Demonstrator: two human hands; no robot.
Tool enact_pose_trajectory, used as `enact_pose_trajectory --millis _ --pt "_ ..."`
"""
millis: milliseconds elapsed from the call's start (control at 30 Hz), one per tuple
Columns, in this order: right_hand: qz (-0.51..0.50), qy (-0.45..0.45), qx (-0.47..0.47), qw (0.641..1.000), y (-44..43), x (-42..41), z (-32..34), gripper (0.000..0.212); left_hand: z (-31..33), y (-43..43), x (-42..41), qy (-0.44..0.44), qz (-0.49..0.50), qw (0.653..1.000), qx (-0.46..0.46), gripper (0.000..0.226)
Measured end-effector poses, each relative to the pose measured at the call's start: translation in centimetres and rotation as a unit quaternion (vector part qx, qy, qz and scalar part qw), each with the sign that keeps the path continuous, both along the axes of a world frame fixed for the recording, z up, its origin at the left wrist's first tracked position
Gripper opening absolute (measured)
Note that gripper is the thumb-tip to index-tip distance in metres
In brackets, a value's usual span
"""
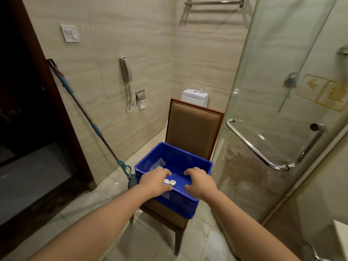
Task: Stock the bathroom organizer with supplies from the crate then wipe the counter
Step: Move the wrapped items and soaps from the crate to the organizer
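The blue crate [188, 162] sits on a chair [194, 125]. Inside it, two white packets [170, 182] lie beside the left hand [155, 182], whose grip cannot be told. The right hand [200, 182] hovers over the crate, loosely curled and empty.

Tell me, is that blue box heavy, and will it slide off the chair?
Probably light: the blue crate looks nearly empty, just two small white pieces and a clear packet. Its plastic walls look stiff, so it should keep its shape. Its near corner reaches the edge of the chair, so a push might slide it off.
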State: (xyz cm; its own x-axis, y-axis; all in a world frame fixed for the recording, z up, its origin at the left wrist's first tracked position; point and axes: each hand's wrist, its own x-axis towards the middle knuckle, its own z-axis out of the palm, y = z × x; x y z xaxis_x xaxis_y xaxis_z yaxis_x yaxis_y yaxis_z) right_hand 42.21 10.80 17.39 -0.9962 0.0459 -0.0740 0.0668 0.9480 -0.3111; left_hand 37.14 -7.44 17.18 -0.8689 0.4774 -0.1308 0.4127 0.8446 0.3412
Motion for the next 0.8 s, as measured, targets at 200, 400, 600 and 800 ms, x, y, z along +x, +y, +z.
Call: enact_pose_trajectory --millis 200,400,600,800 --pt "-0.012 -0.004 -0.012 1.000 -3.4 -5.5 -1.1 0.053 -0.3 -3.3 -5.7 0.012 -0.006 1.000 -0.006 0.053" --pt "-0.026 -0.027 -0.011 0.999 -4.6 -9.4 -2.4 0.053 -2.0 -5.1 -10.1 -0.006 -0.005 1.000 -0.008 0.051" --pt "-0.029 -0.064 -0.010 0.998 -4.5 -14.3 -4.4 0.052 -4.5 -5.4 -14.8 -0.041 -0.005 0.999 -0.012 0.053" --pt "-0.020 -0.101 -0.021 0.994 -3.3 -21.5 -7.3 0.051 -7.7 -4.6 -21.7 -0.082 0.003 0.996 -0.021 0.056"
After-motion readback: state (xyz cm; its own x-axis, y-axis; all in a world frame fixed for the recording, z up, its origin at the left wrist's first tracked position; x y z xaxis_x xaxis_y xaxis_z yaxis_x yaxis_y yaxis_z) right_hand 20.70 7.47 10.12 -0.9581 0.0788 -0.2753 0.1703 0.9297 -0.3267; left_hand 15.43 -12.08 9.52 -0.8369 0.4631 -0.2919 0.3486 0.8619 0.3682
